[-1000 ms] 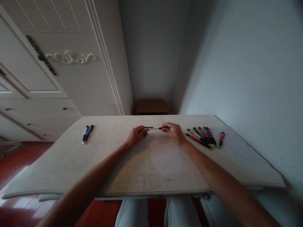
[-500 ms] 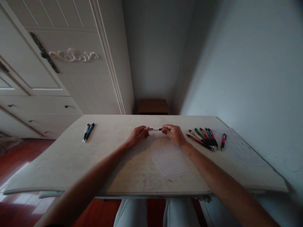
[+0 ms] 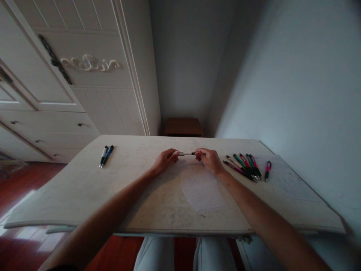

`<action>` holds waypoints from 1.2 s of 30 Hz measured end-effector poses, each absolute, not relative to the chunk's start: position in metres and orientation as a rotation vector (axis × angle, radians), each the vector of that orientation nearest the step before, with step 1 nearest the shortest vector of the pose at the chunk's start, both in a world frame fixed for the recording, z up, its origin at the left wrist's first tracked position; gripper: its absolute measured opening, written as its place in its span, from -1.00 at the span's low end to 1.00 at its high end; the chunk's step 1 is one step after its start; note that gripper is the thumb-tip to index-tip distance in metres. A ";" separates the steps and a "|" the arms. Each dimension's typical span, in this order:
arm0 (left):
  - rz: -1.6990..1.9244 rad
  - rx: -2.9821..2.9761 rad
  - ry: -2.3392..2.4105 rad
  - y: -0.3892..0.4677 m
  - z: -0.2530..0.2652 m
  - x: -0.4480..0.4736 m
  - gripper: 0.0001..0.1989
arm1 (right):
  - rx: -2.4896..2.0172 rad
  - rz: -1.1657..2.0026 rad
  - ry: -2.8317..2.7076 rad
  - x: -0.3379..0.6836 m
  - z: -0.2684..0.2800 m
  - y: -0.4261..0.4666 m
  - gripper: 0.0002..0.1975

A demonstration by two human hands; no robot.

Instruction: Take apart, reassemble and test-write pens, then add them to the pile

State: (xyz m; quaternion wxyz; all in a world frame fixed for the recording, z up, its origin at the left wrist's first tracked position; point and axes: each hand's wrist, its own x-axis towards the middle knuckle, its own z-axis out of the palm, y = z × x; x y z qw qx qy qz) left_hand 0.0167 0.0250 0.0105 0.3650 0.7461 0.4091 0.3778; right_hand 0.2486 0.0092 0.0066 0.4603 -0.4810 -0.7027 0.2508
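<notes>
A slim pen [image 3: 186, 153] with a pale barrel and dark parts lies level between my two hands, above the far middle of the table. My left hand [image 3: 166, 161] is closed, thumb and fingers pinching the pen's left end. At its other end, the dark part is gripped by the closed fingers of my right hand [image 3: 209, 159]. The fingers cover both tips of the pen. Just below the hands a sheet of lined paper [image 3: 204, 192] lies flat on the white table [image 3: 93, 199].
Right of my hands lies a bunch of several coloured pens [image 3: 245, 167], with a single pink and black pen [image 3: 267, 171] beside it. Another written sheet [image 3: 293, 180] is at the right edge. A white pen [image 3: 103, 156] and a blue pen [image 3: 108, 155] lie far left.
Both hands keep hold of the pen in nearly the same place. The view has shifted very slightly; the loose pens and papers have not been moved.
</notes>
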 end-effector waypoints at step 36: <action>1.025 1.992 1.095 0.032 0.009 0.014 -0.60 | -1.146 0.696 -1.765 0.247 0.010 0.005 -0.68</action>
